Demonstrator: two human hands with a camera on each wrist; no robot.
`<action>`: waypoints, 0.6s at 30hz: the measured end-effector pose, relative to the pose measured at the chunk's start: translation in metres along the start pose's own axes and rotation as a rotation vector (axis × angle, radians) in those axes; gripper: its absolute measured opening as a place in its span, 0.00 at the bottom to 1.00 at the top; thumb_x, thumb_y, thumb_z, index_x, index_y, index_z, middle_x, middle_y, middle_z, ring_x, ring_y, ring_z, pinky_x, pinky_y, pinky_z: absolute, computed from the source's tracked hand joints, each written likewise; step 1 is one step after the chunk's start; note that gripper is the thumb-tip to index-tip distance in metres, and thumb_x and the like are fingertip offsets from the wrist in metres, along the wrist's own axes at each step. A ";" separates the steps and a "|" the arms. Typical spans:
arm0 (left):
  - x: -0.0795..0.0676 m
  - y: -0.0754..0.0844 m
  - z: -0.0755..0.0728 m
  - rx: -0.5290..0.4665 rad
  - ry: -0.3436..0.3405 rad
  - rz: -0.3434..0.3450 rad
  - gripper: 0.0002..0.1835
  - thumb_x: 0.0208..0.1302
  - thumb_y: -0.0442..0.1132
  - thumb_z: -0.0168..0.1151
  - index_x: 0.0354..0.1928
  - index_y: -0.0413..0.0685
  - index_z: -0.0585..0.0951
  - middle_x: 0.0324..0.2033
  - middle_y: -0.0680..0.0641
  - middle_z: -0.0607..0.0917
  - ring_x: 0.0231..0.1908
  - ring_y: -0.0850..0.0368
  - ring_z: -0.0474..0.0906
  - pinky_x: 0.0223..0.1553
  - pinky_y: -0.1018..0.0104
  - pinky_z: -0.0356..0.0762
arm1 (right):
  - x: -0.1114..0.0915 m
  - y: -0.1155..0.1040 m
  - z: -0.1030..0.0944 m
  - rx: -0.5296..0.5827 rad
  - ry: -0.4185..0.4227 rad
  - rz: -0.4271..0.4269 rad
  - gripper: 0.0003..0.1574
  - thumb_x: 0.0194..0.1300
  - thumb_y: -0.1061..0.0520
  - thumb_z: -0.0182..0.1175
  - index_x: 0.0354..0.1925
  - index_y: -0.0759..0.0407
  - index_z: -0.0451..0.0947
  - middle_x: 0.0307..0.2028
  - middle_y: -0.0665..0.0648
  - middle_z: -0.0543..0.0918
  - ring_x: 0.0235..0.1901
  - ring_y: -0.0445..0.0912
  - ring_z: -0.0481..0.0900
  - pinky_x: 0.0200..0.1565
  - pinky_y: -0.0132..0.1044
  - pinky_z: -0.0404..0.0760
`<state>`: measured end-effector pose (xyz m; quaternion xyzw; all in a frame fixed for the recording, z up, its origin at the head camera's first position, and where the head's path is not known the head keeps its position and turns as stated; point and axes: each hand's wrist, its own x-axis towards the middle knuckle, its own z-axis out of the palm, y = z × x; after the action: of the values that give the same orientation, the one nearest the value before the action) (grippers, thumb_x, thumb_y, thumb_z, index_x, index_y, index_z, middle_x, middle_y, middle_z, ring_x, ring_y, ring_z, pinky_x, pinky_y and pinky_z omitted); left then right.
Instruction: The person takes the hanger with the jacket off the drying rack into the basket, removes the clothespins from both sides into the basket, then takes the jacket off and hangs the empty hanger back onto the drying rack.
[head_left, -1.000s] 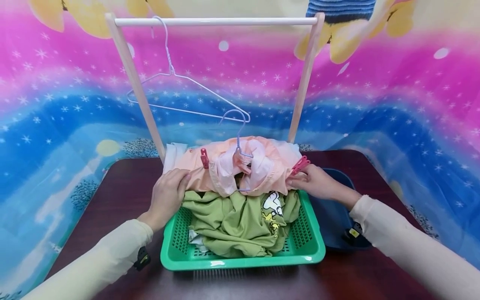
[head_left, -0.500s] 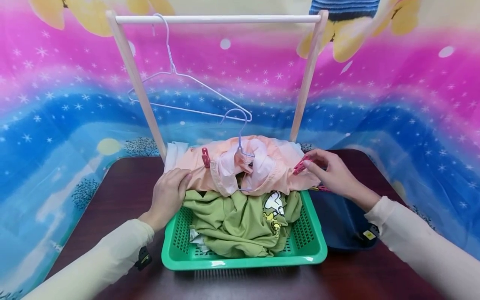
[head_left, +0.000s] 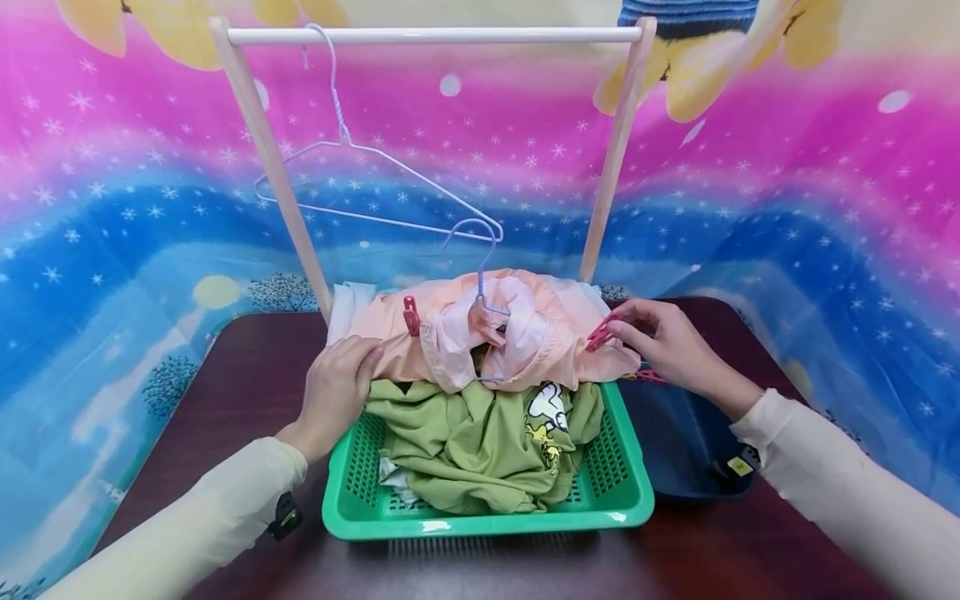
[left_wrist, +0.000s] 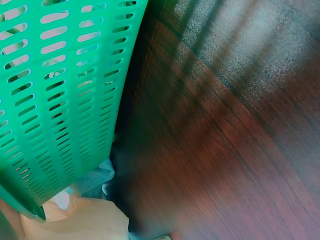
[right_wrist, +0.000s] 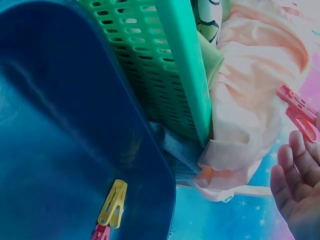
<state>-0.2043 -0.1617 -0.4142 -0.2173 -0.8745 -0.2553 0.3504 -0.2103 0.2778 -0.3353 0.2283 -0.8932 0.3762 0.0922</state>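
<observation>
A peach shirt [head_left: 442, 300] on a lilac wire hanger [head_left: 482, 267] lies over the back of the green basket [head_left: 487, 527]. My left hand [head_left: 339, 387] grips the shirt's left end, its thumb near the fingers. At the right shoulder my right hand [head_left: 667, 346] pinches a red clothespin [head_left: 600, 332] by its handle end; in the right wrist view the clothespin [right_wrist: 297, 107] overlaps the shirt's edge. A second red clothespin [head_left: 410, 317] stands clipped on the left shoulder. An olive garment with a cartoon print [head_left: 472, 450] fills the basket's front.
Behind the basket stands a wooden rack [head_left: 435, 36] with an unused lilac hanger [head_left: 397, 221] on its bar. A dark blue bin [head_left: 690, 450] sits right of the basket, holding a yellow clothespin [right_wrist: 114, 202] and a pink one [right_wrist: 101, 233]. The table [head_left: 247, 375] is dark brown.
My right hand has moved from beneath the shirt's right shoulder up to the clothespin there and pinches it. The shirt's right end now spreads farther right. My left hand stays put.
</observation>
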 end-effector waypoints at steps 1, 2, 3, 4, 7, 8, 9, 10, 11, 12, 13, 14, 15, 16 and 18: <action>0.000 0.000 0.000 -0.001 0.001 -0.002 0.05 0.70 0.35 0.63 0.42 0.43 0.86 0.31 0.45 0.86 0.35 0.45 0.83 0.41 0.49 0.79 | 0.000 0.000 0.000 0.003 -0.005 0.001 0.08 0.75 0.60 0.58 0.45 0.62 0.83 0.33 0.60 0.87 0.23 0.44 0.76 0.23 0.32 0.71; -0.001 0.000 -0.001 -0.001 0.001 -0.005 0.05 0.70 0.35 0.63 0.42 0.43 0.86 0.31 0.45 0.86 0.35 0.45 0.83 0.41 0.49 0.79 | 0.001 0.000 0.000 0.008 -0.009 0.005 0.09 0.75 0.60 0.58 0.44 0.61 0.83 0.33 0.60 0.87 0.23 0.45 0.76 0.23 0.33 0.71; -0.001 0.000 -0.001 -0.002 0.002 -0.008 0.05 0.70 0.35 0.63 0.42 0.42 0.86 0.31 0.44 0.86 0.35 0.45 0.83 0.41 0.48 0.79 | 0.001 -0.001 0.000 0.012 -0.012 0.009 0.09 0.75 0.59 0.58 0.44 0.61 0.83 0.33 0.59 0.87 0.23 0.46 0.76 0.23 0.33 0.72; -0.002 0.001 -0.001 -0.002 0.001 -0.010 0.05 0.70 0.35 0.63 0.42 0.42 0.86 0.31 0.44 0.86 0.35 0.45 0.83 0.41 0.49 0.79 | 0.001 -0.001 0.000 0.011 -0.014 0.009 0.09 0.75 0.59 0.58 0.44 0.61 0.83 0.33 0.59 0.87 0.22 0.46 0.76 0.23 0.33 0.71; -0.003 0.001 0.000 -0.002 -0.005 -0.013 0.05 0.70 0.35 0.63 0.42 0.42 0.86 0.32 0.44 0.86 0.35 0.45 0.83 0.40 0.49 0.78 | 0.001 0.001 0.000 0.004 -0.007 0.004 0.09 0.75 0.59 0.58 0.44 0.62 0.83 0.33 0.59 0.87 0.23 0.46 0.77 0.23 0.33 0.72; -0.003 0.001 0.000 -0.002 -0.006 -0.013 0.06 0.70 0.36 0.63 0.42 0.42 0.86 0.32 0.44 0.86 0.35 0.46 0.83 0.40 0.49 0.78 | 0.001 0.001 0.000 0.003 -0.003 -0.001 0.09 0.75 0.59 0.58 0.44 0.62 0.83 0.33 0.59 0.87 0.23 0.46 0.78 0.24 0.32 0.72; -0.003 0.001 0.000 -0.002 -0.006 -0.012 0.06 0.70 0.36 0.63 0.43 0.42 0.86 0.32 0.44 0.86 0.35 0.46 0.83 0.40 0.50 0.78 | 0.001 0.001 0.000 -0.001 0.002 -0.006 0.09 0.75 0.59 0.58 0.44 0.62 0.83 0.33 0.59 0.87 0.23 0.45 0.78 0.24 0.32 0.73; -0.003 0.001 0.000 -0.003 -0.005 -0.010 0.06 0.70 0.36 0.63 0.43 0.42 0.86 0.32 0.45 0.86 0.35 0.46 0.82 0.40 0.50 0.78 | 0.000 0.001 0.000 -0.003 0.007 -0.011 0.09 0.75 0.59 0.58 0.44 0.62 0.84 0.33 0.59 0.87 0.23 0.45 0.78 0.24 0.32 0.73; -0.002 0.001 0.000 -0.005 -0.003 -0.008 0.06 0.70 0.35 0.63 0.43 0.42 0.86 0.31 0.45 0.86 0.35 0.46 0.82 0.40 0.50 0.78 | 0.000 0.001 0.000 -0.005 0.012 -0.014 0.08 0.74 0.59 0.58 0.43 0.61 0.84 0.33 0.58 0.87 0.23 0.44 0.77 0.25 0.32 0.73; -0.002 0.001 0.000 -0.006 -0.001 -0.007 0.06 0.70 0.35 0.63 0.43 0.42 0.86 0.31 0.45 0.86 0.34 0.46 0.82 0.40 0.50 0.78 | 0.000 0.001 0.000 -0.008 0.018 -0.018 0.08 0.74 0.59 0.59 0.43 0.61 0.84 0.33 0.58 0.87 0.23 0.44 0.77 0.24 0.32 0.72; -0.002 0.001 0.000 -0.007 0.002 -0.005 0.06 0.70 0.35 0.63 0.43 0.42 0.86 0.31 0.45 0.86 0.34 0.46 0.82 0.40 0.50 0.78 | 0.001 0.001 0.000 -0.011 0.025 -0.020 0.08 0.74 0.59 0.59 0.43 0.60 0.84 0.32 0.58 0.87 0.22 0.43 0.76 0.24 0.31 0.72; -0.002 0.001 0.000 -0.007 0.004 -0.003 0.05 0.70 0.35 0.63 0.43 0.42 0.86 0.31 0.45 0.86 0.34 0.46 0.82 0.40 0.50 0.78 | 0.001 0.001 -0.001 -0.012 0.032 -0.022 0.08 0.74 0.59 0.59 0.42 0.60 0.85 0.32 0.58 0.87 0.21 0.42 0.75 0.23 0.31 0.71; -0.001 0.001 0.000 -0.008 0.006 -0.001 0.05 0.69 0.35 0.63 0.42 0.42 0.86 0.31 0.45 0.86 0.34 0.46 0.82 0.40 0.49 0.78 | 0.001 0.001 -0.001 -0.014 0.038 -0.023 0.08 0.73 0.59 0.60 0.42 0.60 0.85 0.32 0.58 0.87 0.21 0.42 0.74 0.23 0.31 0.71; -0.001 0.000 0.000 -0.009 0.007 0.000 0.05 0.69 0.35 0.63 0.42 0.42 0.86 0.31 0.44 0.86 0.34 0.45 0.82 0.40 0.50 0.78 | 0.001 0.001 -0.001 -0.018 0.046 -0.024 0.07 0.73 0.59 0.60 0.41 0.60 0.85 0.31 0.58 0.87 0.20 0.41 0.74 0.23 0.31 0.70; -0.001 0.000 0.000 -0.008 0.008 0.002 0.05 0.69 0.34 0.63 0.42 0.42 0.86 0.30 0.44 0.86 0.34 0.45 0.82 0.39 0.50 0.78 | 0.002 -0.001 -0.002 -0.018 0.061 -0.023 0.08 0.73 0.60 0.60 0.42 0.61 0.86 0.32 0.58 0.87 0.20 0.40 0.74 0.23 0.31 0.71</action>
<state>-0.2036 -0.1615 -0.4148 -0.2187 -0.8718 -0.2591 0.3535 -0.2118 0.2780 -0.3326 0.2261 -0.8906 0.3740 0.1256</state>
